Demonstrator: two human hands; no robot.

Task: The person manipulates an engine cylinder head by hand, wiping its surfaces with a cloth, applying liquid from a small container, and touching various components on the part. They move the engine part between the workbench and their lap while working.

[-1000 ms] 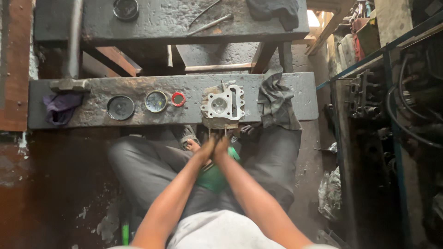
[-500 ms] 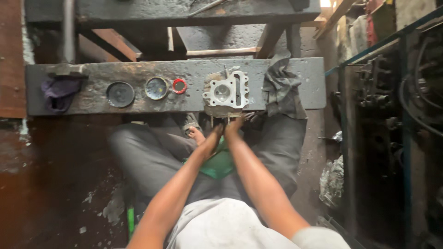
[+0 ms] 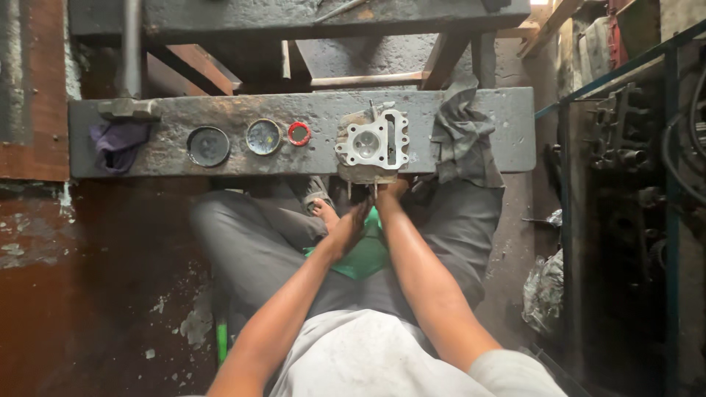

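A grey metal engine cylinder head (image 3: pixel 371 147) stands on a dark, greasy bench beam (image 3: pixel 323 117), overhanging its near edge. My left hand (image 3: pixel 351 224) reaches up from below, its fingertips at the underside of the head. My right hand (image 3: pixel 391 192) is beside it, fingers pressed against the head's lower front edge. Both hands are partly hidden in shadow under the head, so their grip is unclear. I sit below the beam in grey trousers, with a green object (image 3: pixel 364 254) on my lap.
On the beam lie two round metal discs (image 3: pixel 209 145) (image 3: pixel 263 137), a red ring (image 3: pixel 298 133), a grey rag (image 3: pixel 462 136) and a purple cloth (image 3: pixel 118 141). A metal pipe (image 3: pixel 132 51) stands at the left. A blue-framed rack with dark engine parts (image 3: pixel 625 147) fills the right.
The view has shifted so the beam sits lower in frame. My hands have moved up from my lap to the underside and front edge of the cylinder head.
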